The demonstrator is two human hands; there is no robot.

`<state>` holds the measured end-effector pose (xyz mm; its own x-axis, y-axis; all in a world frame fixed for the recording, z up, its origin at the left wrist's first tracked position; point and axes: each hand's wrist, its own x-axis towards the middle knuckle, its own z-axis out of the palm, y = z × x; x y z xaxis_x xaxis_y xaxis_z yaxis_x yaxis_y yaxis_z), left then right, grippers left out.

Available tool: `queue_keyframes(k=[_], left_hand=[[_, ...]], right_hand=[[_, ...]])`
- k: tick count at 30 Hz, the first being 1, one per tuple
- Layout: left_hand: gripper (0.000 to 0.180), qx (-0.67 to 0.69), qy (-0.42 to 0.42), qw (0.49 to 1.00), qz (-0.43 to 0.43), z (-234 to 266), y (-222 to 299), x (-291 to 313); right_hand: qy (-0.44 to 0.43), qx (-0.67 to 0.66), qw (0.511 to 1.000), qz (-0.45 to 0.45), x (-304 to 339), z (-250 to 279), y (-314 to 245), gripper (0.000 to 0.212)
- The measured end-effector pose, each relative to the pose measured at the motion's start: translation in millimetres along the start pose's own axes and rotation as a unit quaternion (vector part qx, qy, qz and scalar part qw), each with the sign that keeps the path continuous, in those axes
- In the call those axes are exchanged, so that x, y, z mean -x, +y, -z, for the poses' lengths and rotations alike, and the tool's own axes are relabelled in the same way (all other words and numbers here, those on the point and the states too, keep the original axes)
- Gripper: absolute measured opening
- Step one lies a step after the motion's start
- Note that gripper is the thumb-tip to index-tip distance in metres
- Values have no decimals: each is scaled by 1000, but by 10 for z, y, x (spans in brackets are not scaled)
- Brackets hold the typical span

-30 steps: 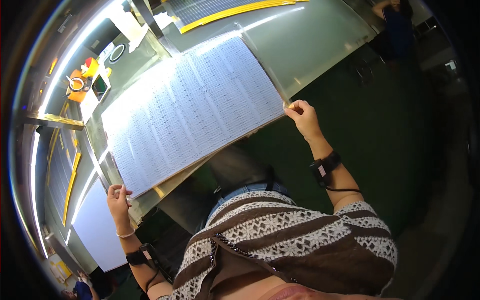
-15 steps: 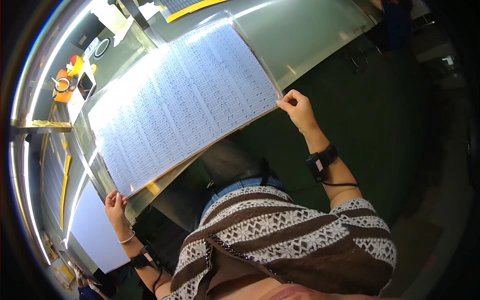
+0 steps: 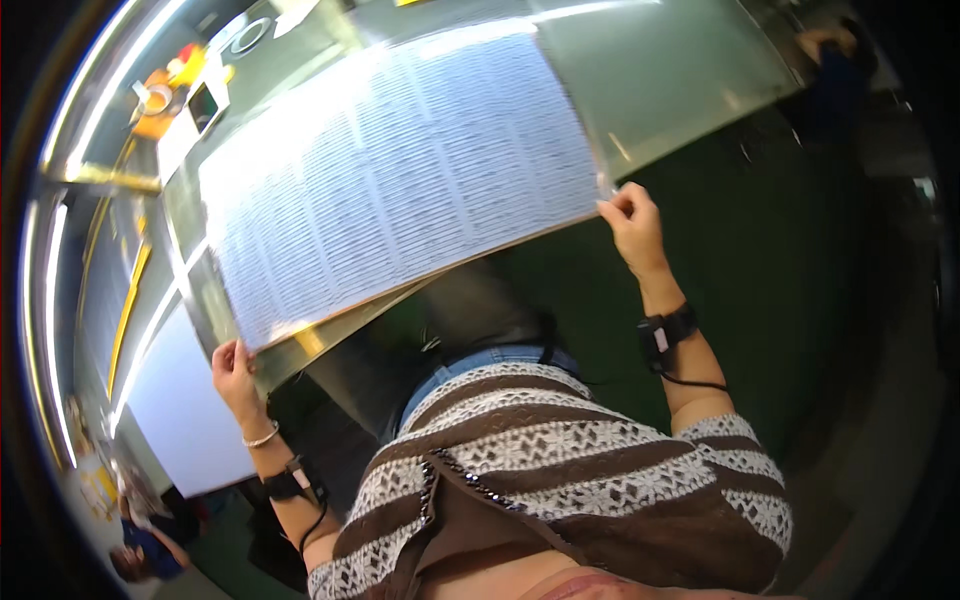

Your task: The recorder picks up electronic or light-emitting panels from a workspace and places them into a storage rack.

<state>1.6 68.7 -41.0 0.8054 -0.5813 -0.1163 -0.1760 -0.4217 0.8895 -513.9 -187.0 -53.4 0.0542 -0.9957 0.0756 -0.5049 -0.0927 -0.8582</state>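
A large white sheet (image 3: 400,170) covered in fine dark rows lies across the table, its left part washed out by glare. What looks like transparent film shows along its right edge. My left hand (image 3: 235,378) is closed in a pinch at the sheet's near left corner. At the near right corner my right hand (image 3: 633,222) pinches too, thumb against fingers, where the film catches the light. Motion smears the rows, and I cannot tell whether each hand grips sheet, film or both.
The greenish tabletop (image 3: 680,80) reaches far right. Back left are a phone-like dark-screened object (image 3: 203,108), an orange tape dispenser (image 3: 155,98) and a ring-shaped roll (image 3: 250,36). A plain white panel (image 3: 185,410) lies left. Other people (image 3: 845,90) (image 3: 150,540) are at the right and lower left.
The whole view has swung, so the table and sheet appear shifted right and slightly turned. Both hands keep their pinch at the same corners. A person at lower left shows more.
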Motion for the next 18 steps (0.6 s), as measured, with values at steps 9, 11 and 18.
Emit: queue_keyframes(k=[9,11,18], left_hand=[[8,-131,131,976,-113,-192,-126,255],[9,-177,176,956,-155,-211,-86,324],[22,-262,190,936,-142,-229,-51,244]], right_hand=[[-13,-44,999,-26,85,71,163,19],[-18,-61,997,-33,87,54,112,19],[-20,-66,997,-37,30,66,78,19]])
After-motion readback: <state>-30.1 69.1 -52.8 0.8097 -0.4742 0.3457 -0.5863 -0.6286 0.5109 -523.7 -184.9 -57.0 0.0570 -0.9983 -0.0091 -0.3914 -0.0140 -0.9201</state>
